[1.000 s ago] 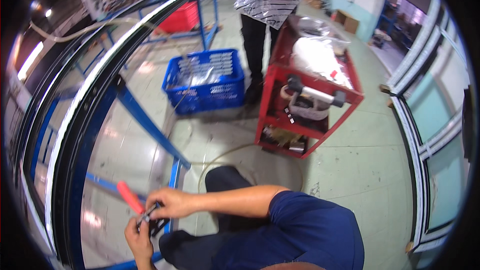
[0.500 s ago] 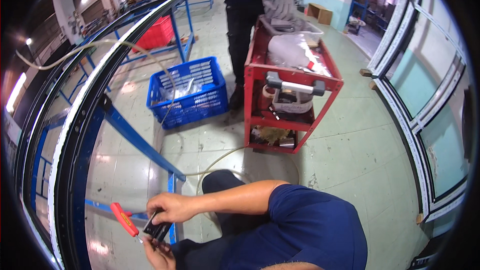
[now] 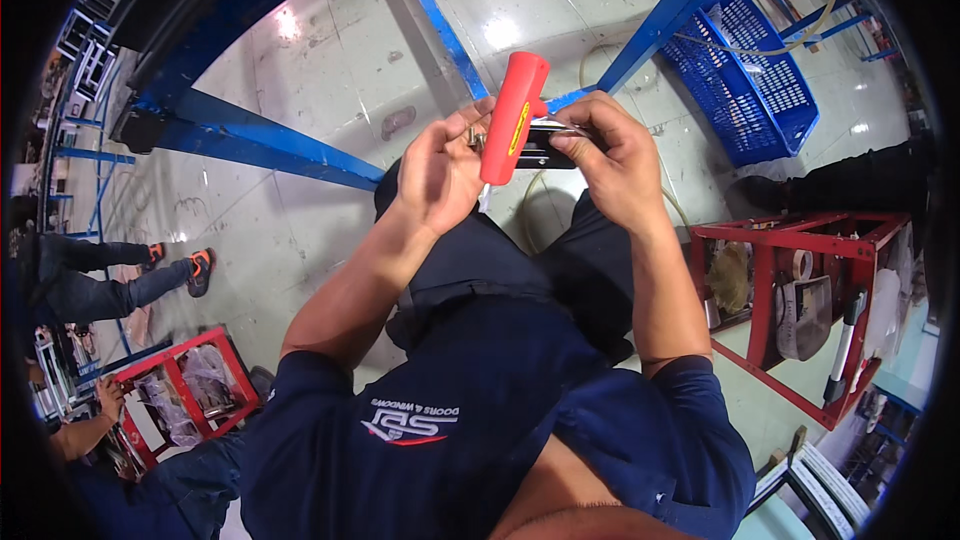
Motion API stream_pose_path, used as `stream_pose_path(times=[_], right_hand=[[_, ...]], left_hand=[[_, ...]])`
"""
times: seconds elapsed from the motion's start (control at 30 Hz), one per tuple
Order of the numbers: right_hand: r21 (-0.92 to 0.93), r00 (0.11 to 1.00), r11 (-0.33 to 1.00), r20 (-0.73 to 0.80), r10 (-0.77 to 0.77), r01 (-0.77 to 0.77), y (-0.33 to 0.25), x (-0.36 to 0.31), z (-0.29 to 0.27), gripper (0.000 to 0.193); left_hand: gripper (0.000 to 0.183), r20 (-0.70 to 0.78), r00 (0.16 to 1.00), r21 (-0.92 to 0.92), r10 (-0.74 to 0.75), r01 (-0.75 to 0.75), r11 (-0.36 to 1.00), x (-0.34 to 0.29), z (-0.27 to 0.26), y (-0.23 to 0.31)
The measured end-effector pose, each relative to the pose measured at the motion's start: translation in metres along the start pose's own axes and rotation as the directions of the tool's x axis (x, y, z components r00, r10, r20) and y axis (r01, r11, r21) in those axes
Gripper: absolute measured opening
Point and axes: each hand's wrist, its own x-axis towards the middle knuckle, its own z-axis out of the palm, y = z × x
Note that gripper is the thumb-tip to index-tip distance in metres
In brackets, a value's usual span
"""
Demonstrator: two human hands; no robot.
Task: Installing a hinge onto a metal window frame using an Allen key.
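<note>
A red T-handle driver stands tilted in front of my lap, a short pale metal tip showing under its lower end. My left hand is closed at its left side with the palm turned up; the handle covers part of the grip. Small brass-coloured bits, too small to name, show by those fingers. My right hand pinches the right end of a short black metal fitting with small holes. The fitting's left end passes behind the red handle.
Blue frame legs spread on both sides. A blue crate stands on the floor at upper right, a hose across it. Red trolleys stand right and lower left. Other people's legs and a hand show at left.
My view has swung down and to the left onto my lap. The driver and black fitting now appear mid-picture, with both hands still at them.
</note>
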Motion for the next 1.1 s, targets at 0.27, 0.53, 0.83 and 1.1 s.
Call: stream_pose_path(times=[0.27,0.53,0.83,1.1], right_hand=[[-0.415,0.806,0.728,0.021,-0.592,0.545,0.012,-0.016,0.012,0.031],[-0.465,0.775,0.687,-0.001,-0.632,0.559,0.026,-0.03,0.022,0.038],[-0.358,0.817,0.771,-0.037,-0.575,0.526,0.038,-0.034,0.028,0.033],[-0.11,0.828,0.851,-0.196,-0.526,0.514,0.043,-0.017,0.02,0.03]], left_hand=[[0.03,-0.289,0.956,0.097,0.05,-0.023,0.995,-0.009,-0.027,-0.016],[0.029,-0.091,0.983,0.353,0.162,-0.12,0.928,-0.029,-0.025,-0.017],[0.032,0.341,0.872,0.939,0.35,-0.336,-0.077,-0.027,-0.013,-0.008],[0.018,0.268,0.838,0.953,0.475,-0.301,-0.005,-0.026,0.006,-0.018]])
